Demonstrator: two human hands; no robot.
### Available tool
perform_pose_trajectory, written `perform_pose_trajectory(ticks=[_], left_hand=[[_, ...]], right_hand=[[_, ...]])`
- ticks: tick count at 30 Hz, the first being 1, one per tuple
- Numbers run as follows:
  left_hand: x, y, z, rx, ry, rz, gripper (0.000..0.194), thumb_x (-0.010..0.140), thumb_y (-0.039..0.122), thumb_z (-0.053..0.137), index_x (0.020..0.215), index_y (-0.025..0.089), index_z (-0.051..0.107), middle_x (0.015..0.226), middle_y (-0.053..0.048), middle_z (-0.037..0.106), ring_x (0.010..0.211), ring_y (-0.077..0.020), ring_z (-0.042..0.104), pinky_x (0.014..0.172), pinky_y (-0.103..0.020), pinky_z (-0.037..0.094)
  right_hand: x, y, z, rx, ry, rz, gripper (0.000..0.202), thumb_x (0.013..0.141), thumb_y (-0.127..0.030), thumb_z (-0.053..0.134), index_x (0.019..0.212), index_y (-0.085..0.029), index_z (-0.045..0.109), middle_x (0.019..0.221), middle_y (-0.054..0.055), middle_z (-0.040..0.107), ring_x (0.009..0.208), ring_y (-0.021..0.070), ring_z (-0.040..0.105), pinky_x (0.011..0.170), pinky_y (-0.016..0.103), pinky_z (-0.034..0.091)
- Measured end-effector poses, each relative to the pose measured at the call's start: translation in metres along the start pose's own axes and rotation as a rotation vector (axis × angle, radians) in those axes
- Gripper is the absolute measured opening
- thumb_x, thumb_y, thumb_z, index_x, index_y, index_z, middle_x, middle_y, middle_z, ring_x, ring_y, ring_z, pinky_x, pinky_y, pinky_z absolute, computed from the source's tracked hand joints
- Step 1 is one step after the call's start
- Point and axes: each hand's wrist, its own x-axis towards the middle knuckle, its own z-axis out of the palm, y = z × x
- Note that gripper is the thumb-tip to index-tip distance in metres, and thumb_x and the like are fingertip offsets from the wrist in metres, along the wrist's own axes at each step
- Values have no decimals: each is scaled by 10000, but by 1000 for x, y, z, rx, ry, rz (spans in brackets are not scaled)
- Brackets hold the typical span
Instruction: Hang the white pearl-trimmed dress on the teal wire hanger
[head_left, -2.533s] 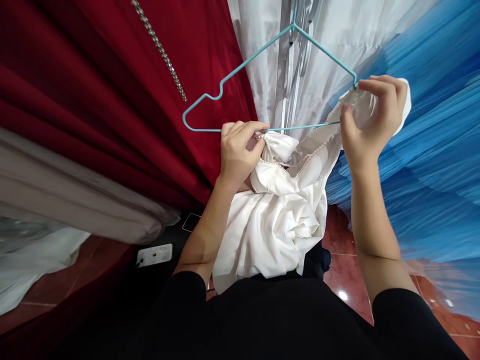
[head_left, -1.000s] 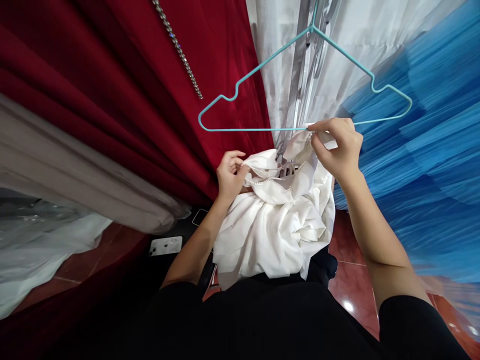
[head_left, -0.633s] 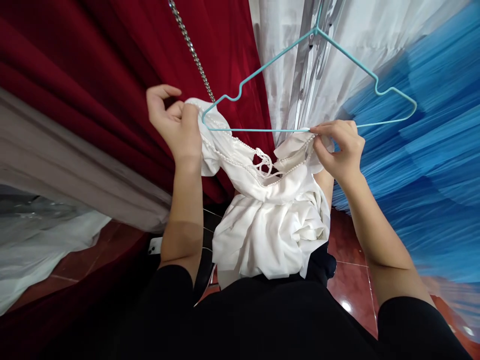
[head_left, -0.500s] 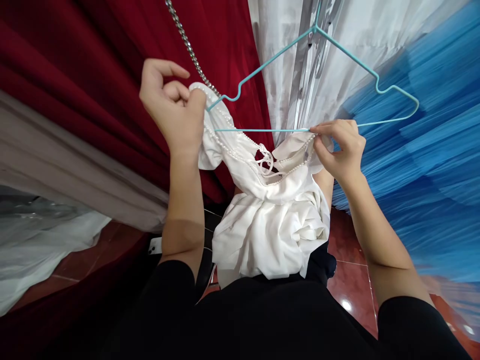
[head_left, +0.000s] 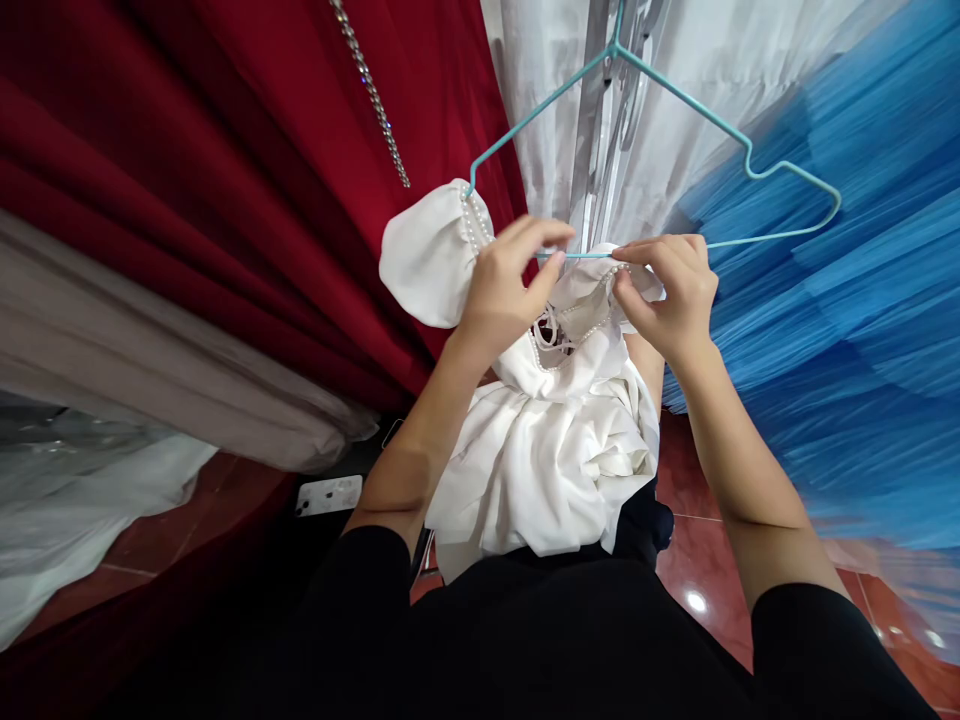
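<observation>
A white dress [head_left: 540,470] with pearl trim lies bunched across my lap. One puffed sleeve [head_left: 424,255] hangs over the left end of a light-blue wire hanger [head_left: 690,105]. My left hand [head_left: 502,290] is at the hanger's bottom bar, thumb and fingers apart and slightly blurred; it hides part of the neckline. With thumb and fingers, my right hand [head_left: 671,295] pinches the bar together with the dress's other shoulder. White lacing [head_left: 551,325] shows inside the neck opening.
Red fabric [head_left: 315,200] hangs at the left, with a beaded strand [head_left: 371,90] before it. Blue tulle [head_left: 840,300] fills the right side. A metal post [head_left: 600,150] stands behind the hanger. A white phone [head_left: 328,496] lies low at the left.
My left hand has let go of the left sleeve and moved right to the hanger's bar. The sleeve now covers the hanger's left end. My right hand keeps its pinch.
</observation>
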Motion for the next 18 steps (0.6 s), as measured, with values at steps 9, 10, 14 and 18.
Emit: perform_pose_trajectory(ticks=[9, 10, 14, 18], left_hand=[[-8, 9, 13, -4, 38, -116, 315, 969, 18, 561, 982, 249, 774, 987, -34, 758, 970, -225, 728, 902, -398, 579], [-8, 9, 11, -13, 42, -115, 316, 960, 12, 564, 972, 244, 777, 973, -32, 757, 956, -222, 727, 893, -397, 582], [-6, 11, 2, -68, 34, -121, 312, 941, 5, 576, 952, 233, 789, 950, -26, 761, 942, -211, 730, 875, -377, 597], [-4, 15, -2, -107, -17, -128, 291, 949, 26, 592, 963, 231, 798, 965, -33, 777, 958, -207, 735, 871, -355, 612]], right_hand=[[-43, 29, -17, -96, 339, 36, 101, 884, -366, 692, 880, -277, 644, 1187, 105, 658, 1232, 371, 650, 1067, 656, 517], [-44, 35, -26, -109, 400, 74, 122, 871, -348, 708, 827, -273, 622, 1150, 106, 647, 1180, 362, 654, 1037, 645, 528], [-30, 60, -72, -125, 503, 244, 271, 832, -222, 731, 678, -280, 516, 1043, 118, 641, 1082, 343, 663, 992, 584, 537], [-3, 80, -112, -86, 598, 277, 300, 784, -97, 644, 643, -308, 486, 970, 125, 674, 1055, 371, 686, 786, 502, 531]])
